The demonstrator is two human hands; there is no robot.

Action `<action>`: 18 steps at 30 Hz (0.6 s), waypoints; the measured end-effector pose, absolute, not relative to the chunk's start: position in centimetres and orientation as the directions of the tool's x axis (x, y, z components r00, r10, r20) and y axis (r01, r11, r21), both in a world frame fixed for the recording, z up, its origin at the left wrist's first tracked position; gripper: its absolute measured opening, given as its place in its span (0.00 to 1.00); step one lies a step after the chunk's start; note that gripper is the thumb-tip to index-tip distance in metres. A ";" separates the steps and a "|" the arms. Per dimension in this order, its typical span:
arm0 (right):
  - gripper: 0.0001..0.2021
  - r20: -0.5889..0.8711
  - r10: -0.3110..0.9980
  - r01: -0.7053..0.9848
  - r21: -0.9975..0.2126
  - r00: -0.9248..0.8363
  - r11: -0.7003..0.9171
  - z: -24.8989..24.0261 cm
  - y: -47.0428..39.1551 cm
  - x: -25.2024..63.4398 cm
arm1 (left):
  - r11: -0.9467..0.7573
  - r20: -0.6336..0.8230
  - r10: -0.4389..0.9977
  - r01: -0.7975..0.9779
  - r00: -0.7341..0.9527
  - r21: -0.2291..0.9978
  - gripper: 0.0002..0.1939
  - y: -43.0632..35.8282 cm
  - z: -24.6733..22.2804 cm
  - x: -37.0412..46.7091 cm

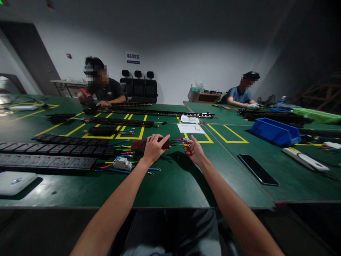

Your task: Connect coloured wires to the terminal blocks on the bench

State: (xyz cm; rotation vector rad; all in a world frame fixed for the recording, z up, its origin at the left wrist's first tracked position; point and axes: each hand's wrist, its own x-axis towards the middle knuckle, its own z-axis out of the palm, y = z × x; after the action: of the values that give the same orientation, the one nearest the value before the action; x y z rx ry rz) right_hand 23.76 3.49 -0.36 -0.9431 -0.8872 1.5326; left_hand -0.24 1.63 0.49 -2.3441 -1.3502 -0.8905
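Note:
My left hand (pixel 154 147) is closed over a dark reddish-brown oblong block (pixel 138 144) with wires coming out of both ends. What the block is I cannot make out. From its right end, thin wires (pixel 177 143) with ring terminals run to my right hand (pixel 195 152). My right fingers pinch these wires near their terminals. Left of my hands lie long black power strips (pixel 53 162), with coloured wires and ring terminals at their right ends. A white circuit breaker (pixel 122 163) sits among those wires.
A phone (pixel 258 169), a blue bin (pixel 275 131) and a white device (pixel 305 159) lie to the right. A white box (pixel 17 182) is at the near left. Paper sheets (pixel 189 128) lie ahead. Two people (pixel 106 89) work across the green table (pixel 170 192), one holding a red tool.

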 end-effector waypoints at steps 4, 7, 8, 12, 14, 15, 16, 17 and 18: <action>0.23 -0.122 0.986 -0.398 -0.904 -0.113 -0.158 -0.2 3.3 23.8 | -0.545 0.652 0.653 0.837 0.386 0.049 0.29 1.6 0.5 -0.2; 0.19 -0.109 0.989 -0.359 -0.923 -0.105 -0.140 -0.3 3.0 23.9 | -0.571 0.656 0.635 0.820 0.408 0.043 0.29 1.5 0.5 -0.1; 0.16 -0.097 0.990 -0.350 -0.928 -0.100 -0.127 -0.3 2.8 23.9 | -0.578 0.656 0.631 0.815 0.415 0.041 0.29 1.5 0.5 0.0; 0.14 -0.057 0.990 -0.310 -0.946 -0.126 -0.093 -0.6 2.4 23.7 | -0.603 0.657 0.613 0.797 0.439 0.031 0.29 1.4 0.3 0.2; 0.17 -0.045 0.988 -0.273 -0.958 -0.151 -0.085 -0.8 2.4 23.4 | -0.616 0.652 0.607 0.788 0.454 0.025 0.30 1.4 0.2 0.3; 0.18 -0.031 0.987 -0.258 -0.963 -0.159 -0.072 -0.9 2.4 23.3 | -0.621 0.650 0.605 0.783 0.460 0.024 0.30 1.4 0.2 0.3; 0.19 -0.015 0.986 -0.247 -0.967 -0.163 -0.056 -1.1 2.4 23.1 | -0.625 0.648 0.603 0.780 0.464 0.023 0.30 1.4 0.2 0.3; 0.19 0.000 0.986 -0.240 -0.970 -0.168 -0.041 -1.2 2.4 23.0 | -0.628 0.649 0.601 0.777 0.466 0.023 0.30 1.4 0.2 0.4; 0.19 0.010 0.985 -0.234 -0.972 -0.174 -0.031 -1.4 2.4 22.9 | -0.630 0.651 0.599 0.776 0.466 0.024 0.30 1.3 0.2 0.4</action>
State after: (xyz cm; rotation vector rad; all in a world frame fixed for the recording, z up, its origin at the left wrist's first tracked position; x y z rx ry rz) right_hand 22.91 2.44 -1.40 -0.9504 -1.1476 1.4465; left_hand 0.40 1.33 0.19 -2.4422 -1.1757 -0.9204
